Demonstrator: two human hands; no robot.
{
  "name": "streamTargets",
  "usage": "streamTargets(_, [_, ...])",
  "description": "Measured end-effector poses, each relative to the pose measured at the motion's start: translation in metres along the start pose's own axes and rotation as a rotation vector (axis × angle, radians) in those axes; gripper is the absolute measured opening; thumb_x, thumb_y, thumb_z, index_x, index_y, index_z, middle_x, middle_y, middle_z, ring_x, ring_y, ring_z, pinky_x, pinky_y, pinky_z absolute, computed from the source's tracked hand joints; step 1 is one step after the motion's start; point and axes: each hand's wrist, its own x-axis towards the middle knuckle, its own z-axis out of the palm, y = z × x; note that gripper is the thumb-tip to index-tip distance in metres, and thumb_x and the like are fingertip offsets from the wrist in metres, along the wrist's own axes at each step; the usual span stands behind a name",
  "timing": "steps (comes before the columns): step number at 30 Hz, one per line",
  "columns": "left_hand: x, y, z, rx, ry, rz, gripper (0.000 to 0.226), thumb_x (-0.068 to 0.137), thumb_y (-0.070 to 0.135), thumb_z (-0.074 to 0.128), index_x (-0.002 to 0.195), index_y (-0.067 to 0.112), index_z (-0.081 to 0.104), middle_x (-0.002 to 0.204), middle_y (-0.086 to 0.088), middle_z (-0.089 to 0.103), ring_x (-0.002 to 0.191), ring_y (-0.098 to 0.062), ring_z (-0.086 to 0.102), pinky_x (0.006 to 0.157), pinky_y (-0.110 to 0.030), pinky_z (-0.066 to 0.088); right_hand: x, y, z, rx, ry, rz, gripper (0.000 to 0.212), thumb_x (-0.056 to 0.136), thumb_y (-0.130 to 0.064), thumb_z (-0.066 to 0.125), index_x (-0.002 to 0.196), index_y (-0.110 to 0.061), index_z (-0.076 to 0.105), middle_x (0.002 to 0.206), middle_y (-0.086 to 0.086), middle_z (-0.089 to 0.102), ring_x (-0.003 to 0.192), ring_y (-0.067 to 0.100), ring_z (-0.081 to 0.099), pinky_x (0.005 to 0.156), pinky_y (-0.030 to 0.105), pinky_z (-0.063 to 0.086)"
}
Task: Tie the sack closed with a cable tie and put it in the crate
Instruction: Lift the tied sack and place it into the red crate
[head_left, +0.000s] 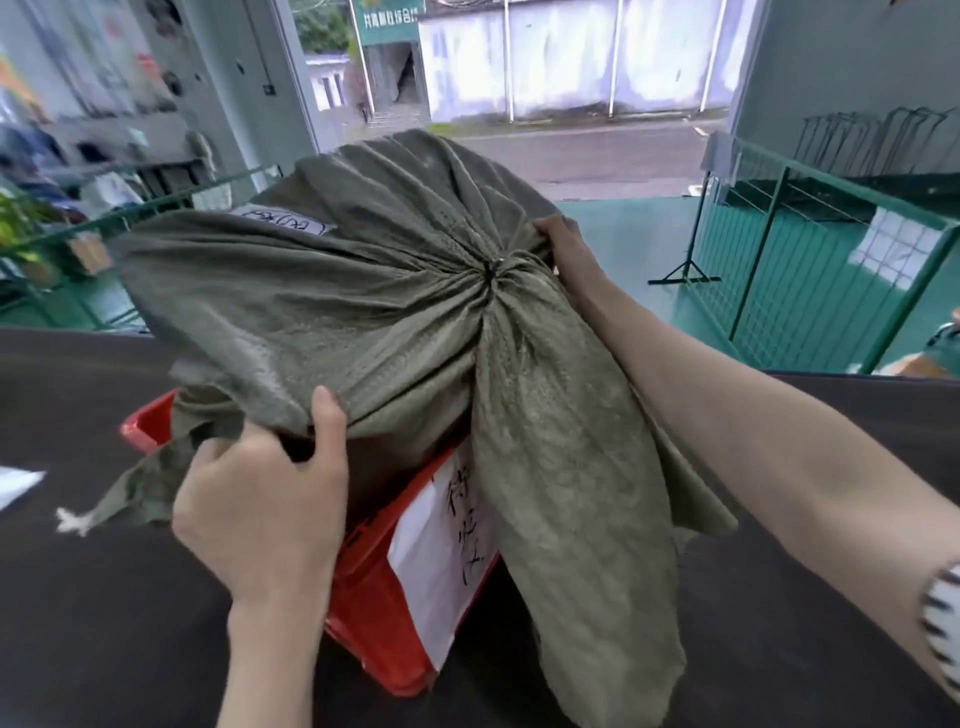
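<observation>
Over the red crate (384, 613) on the dark table (104, 597), that's where the green sack (322, 306) is sitting right now, so big it hides most of the crate. Only one view here, the head cam looking down. The neck is already cinched, with a small dark cable tie (491, 268) at the gather, and the loose flap hangs down toward me over the crate's paper label (441, 545).

The sack lies straight ahead of both hands, long axis running left to right, knot end nearer my right side. My left hand (265, 493) is the closer one, fingers curled tight around a bunched bottom corner, thumb pressed on top. My right hand (563, 241) reaches to the far side by the knot; fingers are tucked behind the cloth, so I can't tell exactly how they're closed, but they're gripping fabric.

Guessing the next bit is easing it down into the crate.
</observation>
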Motion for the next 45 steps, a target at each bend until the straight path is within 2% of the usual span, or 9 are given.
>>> streamTargets(6, [0.001,0.005,-0.007,0.081,-0.066,0.074,0.069,0.092,0.047,0.044,0.058,-0.012,0.054,0.052,-0.033,0.052,0.048,-0.045,0.054,0.054,-0.036,0.03,0.011,0.004,0.003,-0.173,-0.037,-0.005,0.018,0.093,-0.018,0.052,0.103,-0.011,0.04,0.074,-0.004,0.045,0.063,0.004,0.045,0.045,0.008,0.036])
streamTargets(9, [-0.004,0.001,-0.004,0.1,-0.143,0.052,0.068,0.091,0.048,0.048,0.059,-0.011,0.055,0.052,-0.034,0.052,0.05,-0.049,0.056,0.056,-0.038,0.033,0.017,0.008,0.01,-0.361,-0.16,0.039,0.032,0.09,-0.023,0.057,0.117,-0.015,0.043,0.093,-0.003,0.051,0.087,0.014,0.05,0.07,0.017,0.041])
streamTargets(12, [-0.007,-0.008,0.01,0.184,-0.379,-0.039,0.058,0.089,0.056,0.05,0.084,0.001,0.071,0.079,-0.034,0.063,0.077,-0.051,0.061,0.067,-0.044,0.043,0.013,0.019,0.016,-0.666,-0.364,0.088,0.057,0.088,-0.022,0.058,0.141,-0.014,0.038,0.129,0.004,0.048,0.111,0.02,0.048,0.092,0.025,0.037])
streamTargets(15, [-0.008,-0.009,0.021,0.248,-0.578,-0.061,0.038,0.089,0.052,0.052,0.106,0.024,0.071,0.105,-0.021,0.067,0.1,-0.043,0.061,0.081,-0.04,0.046,0.005,0.031,0.022,-0.782,-0.493,0.121,0.054,0.086,-0.017,0.061,0.138,-0.01,0.046,0.138,0.008,0.05,0.119,0.022,0.051,0.102,0.032,0.041])
streamTargets(21, [0.005,-0.007,0.032,0.071,-0.582,-0.049,0.029,0.09,0.043,0.053,0.108,0.028,0.069,0.105,-0.022,0.067,0.099,-0.044,0.061,0.081,-0.041,0.046,-0.001,0.032,0.006,-0.873,-0.41,0.035,0.023,0.084,-0.02,0.062,0.104,-0.01,0.069,0.114,0.012,0.066,0.111,0.027,0.058,0.091,0.033,0.043])
streamTargets(25, [0.004,0.001,0.036,-0.028,-0.602,-0.012,0.025,0.09,0.039,0.054,0.107,0.029,0.069,0.107,-0.014,0.07,0.103,-0.04,0.061,0.083,-0.04,0.046,-0.013,0.024,-0.007,-0.897,-0.33,-0.059,0.025,0.086,-0.022,0.06,0.107,-0.013,0.069,0.109,0.006,0.067,0.103,0.021,0.058,0.073,0.018,0.039])
streamTargets(31, [-0.015,0.03,0.046,-0.264,-0.577,0.171,0.031,0.089,0.028,0.057,0.118,0.019,0.064,0.116,-0.004,0.069,0.11,-0.025,0.062,0.094,-0.039,0.048,-0.035,0.033,-0.044,-0.898,-0.301,-0.1,0.055,0.087,-0.03,0.064,0.135,-0.012,0.046,0.131,0.01,0.054,0.115,0.024,0.052,0.09,0.026,0.035])
streamTargets(39, [-0.075,0.057,0.057,-0.347,-0.682,0.203,0.043,0.091,0.029,0.056,0.131,0.015,0.05,0.13,-0.001,0.057,0.121,-0.02,0.052,0.101,-0.028,0.035,-0.074,0.074,-0.093,-0.569,-0.425,0.22,0.1,0.069,-0.043,0.076,0.149,-0.029,0.018,0.153,0.006,0.031,0.136,0.021,0.036,0.116,0.039,0.025])
streamTargets(45, [-0.119,0.04,0.09,-0.446,-0.977,-0.036,0.082,0.086,0.049,0.059,0.15,0.015,0.021,0.152,-0.006,0.034,0.14,-0.019,0.032,0.116,-0.035,0.026,-0.106,0.088,-0.105,-0.442,-0.4,0.342,0.051,0.083,-0.005,0.064,0.128,-0.014,0.043,0.104,0.008,0.06,0.092,0.018,0.061,0.08,0.033,0.053])
